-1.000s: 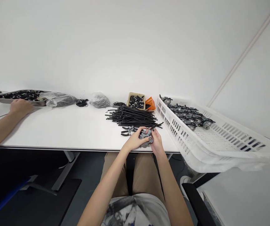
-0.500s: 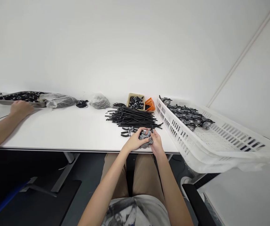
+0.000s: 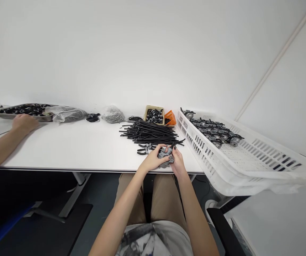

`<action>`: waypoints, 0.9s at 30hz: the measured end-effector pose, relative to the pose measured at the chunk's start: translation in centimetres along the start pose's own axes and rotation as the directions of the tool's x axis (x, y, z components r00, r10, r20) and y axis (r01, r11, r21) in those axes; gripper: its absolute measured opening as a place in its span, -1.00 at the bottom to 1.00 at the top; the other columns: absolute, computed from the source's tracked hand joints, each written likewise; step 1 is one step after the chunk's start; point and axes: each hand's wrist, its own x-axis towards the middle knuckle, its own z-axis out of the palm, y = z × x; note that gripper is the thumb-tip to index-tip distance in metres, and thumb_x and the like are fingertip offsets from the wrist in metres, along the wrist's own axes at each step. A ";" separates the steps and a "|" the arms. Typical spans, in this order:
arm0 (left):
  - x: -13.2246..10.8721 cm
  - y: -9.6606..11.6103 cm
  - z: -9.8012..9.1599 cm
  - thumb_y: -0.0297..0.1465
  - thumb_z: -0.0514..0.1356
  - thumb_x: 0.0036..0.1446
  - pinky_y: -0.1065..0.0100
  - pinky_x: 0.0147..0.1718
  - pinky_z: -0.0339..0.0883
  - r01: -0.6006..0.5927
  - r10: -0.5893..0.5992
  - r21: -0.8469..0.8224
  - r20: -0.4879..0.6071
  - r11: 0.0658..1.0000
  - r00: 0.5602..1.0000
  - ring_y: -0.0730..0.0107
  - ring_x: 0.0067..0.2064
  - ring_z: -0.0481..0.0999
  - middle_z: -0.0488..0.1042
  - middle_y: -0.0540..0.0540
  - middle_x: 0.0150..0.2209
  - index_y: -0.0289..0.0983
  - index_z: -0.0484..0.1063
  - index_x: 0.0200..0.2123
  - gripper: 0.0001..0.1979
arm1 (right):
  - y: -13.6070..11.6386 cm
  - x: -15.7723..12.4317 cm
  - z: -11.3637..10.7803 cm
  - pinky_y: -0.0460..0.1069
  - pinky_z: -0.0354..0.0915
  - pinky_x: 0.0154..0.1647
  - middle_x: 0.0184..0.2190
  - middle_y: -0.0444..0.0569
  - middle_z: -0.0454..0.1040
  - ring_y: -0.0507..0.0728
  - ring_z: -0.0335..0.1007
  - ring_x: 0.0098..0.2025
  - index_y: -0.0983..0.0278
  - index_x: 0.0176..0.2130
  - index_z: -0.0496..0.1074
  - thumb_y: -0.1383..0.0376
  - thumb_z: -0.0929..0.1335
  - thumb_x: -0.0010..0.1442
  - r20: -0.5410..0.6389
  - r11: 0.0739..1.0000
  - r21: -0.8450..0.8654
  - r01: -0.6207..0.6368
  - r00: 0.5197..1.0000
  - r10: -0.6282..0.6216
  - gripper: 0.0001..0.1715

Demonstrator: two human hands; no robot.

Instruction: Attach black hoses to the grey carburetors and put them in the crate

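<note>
Near the table's front edge, my left hand [image 3: 153, 158] is closed round a grey part with black pieces [image 3: 164, 153]. From the other side my right hand [image 3: 178, 160] grips the same part, its thumb and fingers by a short black piece at the top. The fingers hide much of the part, so its exact kind does not show. Just left of my hands lies a similar grey piece with black tubes [image 3: 145, 149]. Behind them spreads a pile of black tubes [image 3: 150, 132].
At right stands a white plastic crate [image 3: 203, 149] with several grey-and-black parts [image 3: 215, 131]. A beige basket [image 3: 145, 113] and an orange basket [image 3: 170, 116] sit at the back. Plastic bags [image 3: 69, 113] and a metal tray [image 3: 42, 118] lie left, beside another person's hand [image 3: 25, 122].
The black piece on top of the held part has tilted over to the right, with my right fingers by it. My left hand has stayed nearly still.
</note>
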 end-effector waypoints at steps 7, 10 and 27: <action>-0.1 0.1 -0.1 -0.20 0.28 0.05 0.24 0.11 0.30 -0.024 0.024 -0.024 0.008 0.999 1.000 0.20 0.07 0.48 0.47 -0.09 0.09 -0.17 0.27 0.14 -0.42 | 0.3 0.2 -0.2 -0.10 0.34 -0.38 -0.44 -0.11 0.46 0.03 0.36 -0.40 0.27 -0.33 0.49 -0.02 0.47 0.05 -0.052 0.999 0.026 -0.022 0.998 0.024 -0.59; -0.1 0.0 -0.1 -0.22 0.27 0.08 0.27 0.16 0.25 -0.066 0.067 -0.051 0.011 0.996 0.998 0.23 0.13 0.43 0.42 -0.07 0.15 -0.14 0.28 0.14 -0.45 | 0.3 0.2 -0.2 -0.10 0.34 -0.39 -0.42 -0.10 0.47 0.02 0.37 -0.41 0.28 -0.31 0.50 -0.04 0.45 0.08 -0.034 1.000 0.025 -0.018 0.999 0.019 -0.57; 0.0 -0.3 0.0 -0.18 0.28 0.07 0.24 0.11 0.30 -0.015 0.015 0.000 -0.007 1.000 1.000 0.20 0.10 0.46 0.45 -0.09 0.13 -0.16 0.26 0.13 -0.43 | 0.4 0.0 -0.4 -0.11 0.34 -0.27 -0.37 -0.11 0.43 0.03 0.35 -0.33 0.24 -0.26 0.49 0.03 0.44 0.13 0.062 0.999 0.040 0.017 0.998 -0.020 -0.66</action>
